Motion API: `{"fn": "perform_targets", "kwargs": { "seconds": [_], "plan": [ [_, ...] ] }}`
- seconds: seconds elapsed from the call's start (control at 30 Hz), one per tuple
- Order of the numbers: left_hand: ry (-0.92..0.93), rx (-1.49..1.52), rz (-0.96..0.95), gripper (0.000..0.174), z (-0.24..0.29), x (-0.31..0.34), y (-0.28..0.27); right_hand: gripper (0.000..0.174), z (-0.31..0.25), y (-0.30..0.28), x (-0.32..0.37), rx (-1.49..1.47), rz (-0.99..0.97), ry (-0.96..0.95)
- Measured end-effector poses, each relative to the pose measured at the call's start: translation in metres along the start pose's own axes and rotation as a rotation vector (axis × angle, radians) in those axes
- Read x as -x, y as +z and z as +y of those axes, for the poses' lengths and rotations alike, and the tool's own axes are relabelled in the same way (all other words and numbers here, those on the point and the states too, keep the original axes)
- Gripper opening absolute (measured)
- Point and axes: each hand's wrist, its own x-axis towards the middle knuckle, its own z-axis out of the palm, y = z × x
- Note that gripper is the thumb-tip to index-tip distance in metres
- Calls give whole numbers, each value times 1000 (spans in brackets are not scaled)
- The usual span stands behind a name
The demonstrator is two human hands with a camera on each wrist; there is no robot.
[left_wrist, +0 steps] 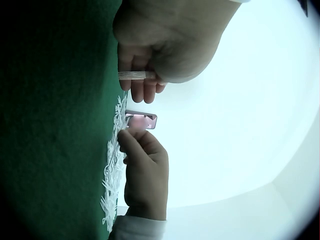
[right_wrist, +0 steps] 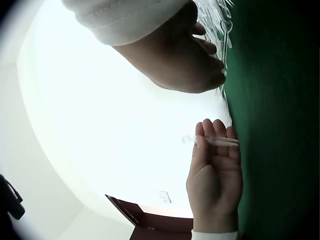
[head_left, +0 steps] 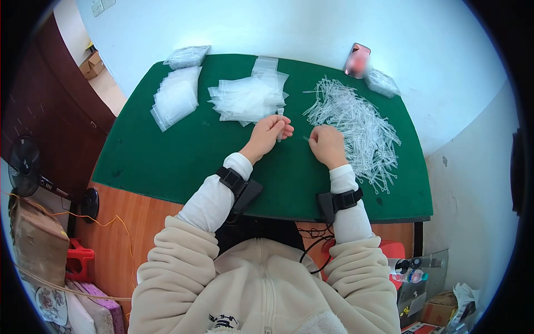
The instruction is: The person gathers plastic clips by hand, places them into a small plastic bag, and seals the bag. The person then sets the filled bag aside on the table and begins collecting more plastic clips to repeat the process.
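Bundle of clear plastic sticks (left_wrist: 132, 75) is in your left hand (head_left: 270, 133), lying across the fingers with your thumb curled over to grip it; both ends stick out past the grip. Palm is turned toward your other hand, fingers fairly extended. Your right hand (head_left: 328, 145) is to the right of it, well apart, fingers curled in, pinching a clear stick (head_left: 306, 138) whose tip pokes out on the left side of the fingertips. Just right of that hand and running beyond it you have the loose pile of clear sticks (head_left: 367, 133), small rings visible on some ends. Just beyond your left hand: a messy heap of clear bags (head_left: 247, 97). Farther out to that hand's left: a fanned stack of bags (head_left: 177, 97), with a clear packet (head_left: 188, 57) behind it. Beyond your right hand, at the far edge: a phone (head_left: 357, 60), another clear packet (head_left: 382, 83) just right of it. Green table (head_left: 150, 161) is under both hands.
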Motion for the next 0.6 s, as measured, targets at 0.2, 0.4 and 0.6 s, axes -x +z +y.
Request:
{"fn": "perform_targets", "kwargs": {
  "seconds": [0.2, 0.4, 0.6],
  "plan": [
    [50, -16, 122, 20, -3, -2, 0, 3, -27, -12, -1, -544, -77, 18],
    [-1, -141, -47, 21, -3, -1, -2, 6, -30, -7, -1, -627, -122, -239],
    [-122, -150, -100, 20, 3, 3, 3, 7, -27, -6, -2, -632, -73, -244]
  ]
}}
